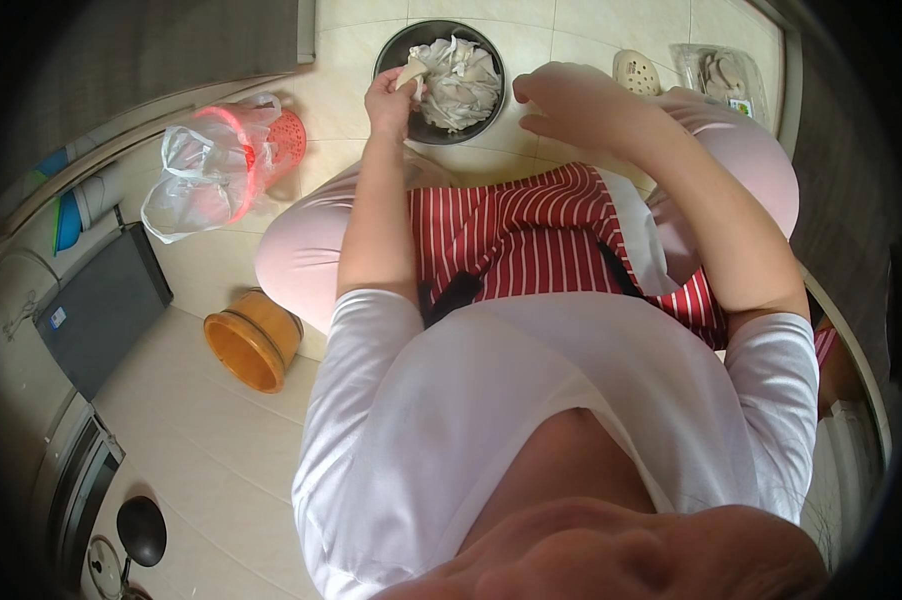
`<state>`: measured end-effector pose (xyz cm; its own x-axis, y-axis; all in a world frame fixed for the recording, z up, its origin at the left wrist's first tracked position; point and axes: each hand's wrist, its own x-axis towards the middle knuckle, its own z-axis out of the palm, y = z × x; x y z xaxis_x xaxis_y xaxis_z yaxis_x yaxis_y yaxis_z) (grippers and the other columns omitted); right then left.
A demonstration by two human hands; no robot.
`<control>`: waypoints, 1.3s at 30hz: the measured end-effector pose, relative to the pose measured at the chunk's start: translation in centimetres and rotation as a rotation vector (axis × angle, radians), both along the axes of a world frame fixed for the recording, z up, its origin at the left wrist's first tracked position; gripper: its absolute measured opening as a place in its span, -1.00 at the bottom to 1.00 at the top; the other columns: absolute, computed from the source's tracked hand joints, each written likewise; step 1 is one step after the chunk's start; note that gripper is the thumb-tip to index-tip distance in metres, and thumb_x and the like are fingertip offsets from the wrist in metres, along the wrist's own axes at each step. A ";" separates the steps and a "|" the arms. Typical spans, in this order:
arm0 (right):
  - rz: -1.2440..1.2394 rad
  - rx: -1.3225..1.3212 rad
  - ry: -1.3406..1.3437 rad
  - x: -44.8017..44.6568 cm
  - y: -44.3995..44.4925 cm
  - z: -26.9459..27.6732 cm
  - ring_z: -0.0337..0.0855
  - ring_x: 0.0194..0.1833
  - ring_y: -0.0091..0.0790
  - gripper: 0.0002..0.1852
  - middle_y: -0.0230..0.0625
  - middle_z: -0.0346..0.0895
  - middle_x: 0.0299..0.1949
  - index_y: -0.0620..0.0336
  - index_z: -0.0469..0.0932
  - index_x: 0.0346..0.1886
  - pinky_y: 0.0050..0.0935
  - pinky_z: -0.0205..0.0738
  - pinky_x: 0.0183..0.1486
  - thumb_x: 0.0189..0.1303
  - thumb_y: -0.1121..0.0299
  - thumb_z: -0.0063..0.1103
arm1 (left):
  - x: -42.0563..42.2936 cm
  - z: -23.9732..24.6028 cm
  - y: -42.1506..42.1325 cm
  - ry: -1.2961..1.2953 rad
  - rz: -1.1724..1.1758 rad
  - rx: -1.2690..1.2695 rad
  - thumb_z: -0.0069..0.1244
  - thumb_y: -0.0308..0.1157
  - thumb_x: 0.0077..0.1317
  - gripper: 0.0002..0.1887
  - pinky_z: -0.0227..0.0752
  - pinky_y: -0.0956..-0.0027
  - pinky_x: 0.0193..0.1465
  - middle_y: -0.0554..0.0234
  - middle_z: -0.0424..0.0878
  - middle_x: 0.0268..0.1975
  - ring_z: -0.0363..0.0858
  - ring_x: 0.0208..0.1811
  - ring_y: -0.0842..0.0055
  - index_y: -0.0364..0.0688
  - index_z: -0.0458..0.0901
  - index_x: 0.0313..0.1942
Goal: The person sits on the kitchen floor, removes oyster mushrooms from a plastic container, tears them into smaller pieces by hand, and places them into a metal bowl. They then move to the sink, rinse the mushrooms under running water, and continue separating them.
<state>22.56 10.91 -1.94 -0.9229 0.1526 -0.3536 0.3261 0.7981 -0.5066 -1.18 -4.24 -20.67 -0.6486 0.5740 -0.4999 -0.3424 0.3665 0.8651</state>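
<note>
A dark round basin stands on the tiled floor before me, heaped with torn pale pieces that look like oyster mushrooms. At the basin's left rim, my left hand pinches a cream-coloured mushroom piece between thumb and fingers. Motion blurs my right hand, which hovers to the right of the basin. Its thumb and fingers are apart, and nothing shows between them.
A clear plastic tray holds more mushrooms at the upper right, near a cream clog. To the left is a red perforated basket lined with a plastic bag. A wooden bucket stands lower left. Dark cabinets border the floor.
</note>
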 end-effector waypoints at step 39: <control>-0.445 -0.447 0.459 -3.2 0.7 -3.2 0.54 -0.43 -0.64 -0.90 -0.48 0.54 -0.46 0.25 0.56 -0.18 -0.61 0.47 -0.30 0.32 0.44 0.14 | 1.5 15.3 0.3 0.722 -0.520 -0.267 -0.03 -0.36 0.25 -0.76 0.50 0.17 -0.04 -0.14 0.69 -0.24 0.65 -0.16 0.04 -0.21 0.64 -0.12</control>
<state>19.34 11.64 -5.16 -0.8770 0.4760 -0.0657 0.2474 0.3300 -0.9110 0.35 -3.91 -5.41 -0.5469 0.8042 -0.2326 0.5097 0.5403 0.6695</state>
